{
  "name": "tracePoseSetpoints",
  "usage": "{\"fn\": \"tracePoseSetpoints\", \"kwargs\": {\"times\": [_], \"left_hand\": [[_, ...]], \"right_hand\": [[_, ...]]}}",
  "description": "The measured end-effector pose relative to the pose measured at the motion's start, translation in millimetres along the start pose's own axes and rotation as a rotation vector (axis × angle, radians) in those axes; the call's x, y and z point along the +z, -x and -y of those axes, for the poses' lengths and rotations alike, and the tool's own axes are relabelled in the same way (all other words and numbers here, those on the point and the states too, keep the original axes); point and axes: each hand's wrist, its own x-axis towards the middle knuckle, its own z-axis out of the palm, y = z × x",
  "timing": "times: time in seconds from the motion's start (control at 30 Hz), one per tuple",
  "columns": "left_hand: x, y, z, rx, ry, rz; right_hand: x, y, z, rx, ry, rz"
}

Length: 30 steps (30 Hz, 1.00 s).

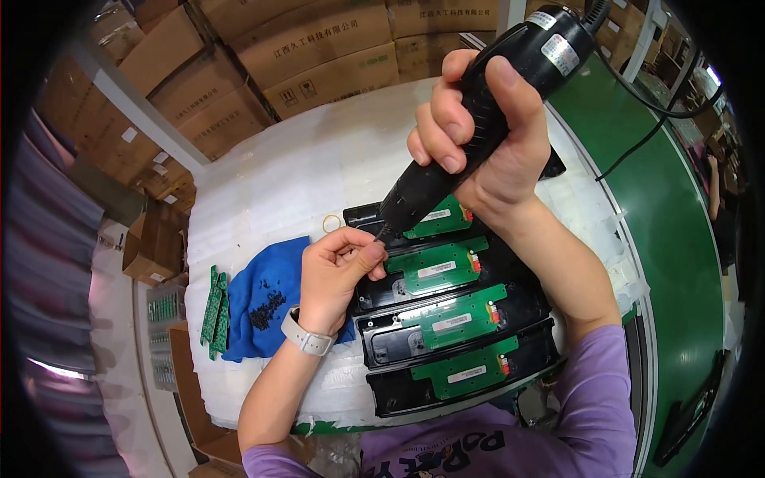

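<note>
A black electric screwdriver (pixel 522 60) slants down to the left, with my right hand (pixel 506 163) wrapped around its body. At the tip of its bit, the thumb and fingers of my left hand (pixel 339 267) are pinched together; whatever they hold is too small to make out. Below the tool lie several long black plastic housings (pixel 386 346) side by side. Each visible one carries a green circuit board (pixel 442 269) with a white label and a red-and-white connector. The farthest housing is partly covered by the screwdriver and my right arm.
Left of my left hand, a blue cloth (pixel 263 271) bears a pile of small black screws (pixel 267 309). Narrow green circuit boards (pixel 213 311) lie beside it. A yellow ring (pixel 331 224) rests on the white table covering (pixel 271 175). Cardboard boxes (pixel 319 48) stand behind; a cable (pixel 637 103) hangs at right.
</note>
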Motion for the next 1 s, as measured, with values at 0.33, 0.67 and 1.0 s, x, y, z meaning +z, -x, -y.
{"fn": "tracePoseSetpoints", "kwargs": {"times": [0.33,0.67,1.0], "left_hand": [[-4.2,1.7,4.2,-0.007,0.033,0.012],[-1.9,0.0,2.2,-0.004,-0.124,0.001],[-11.7,-6.8,-0.4,-0.027,0.065,-0.12]], "right_hand": [[2.3,6.1,-6.5,0.033,0.141,-0.03],[-5.4,-0.2,-11.8,0.169,0.13,-0.104],[-20.3,-1.1,-26.6,0.177,0.475,0.054]]}}
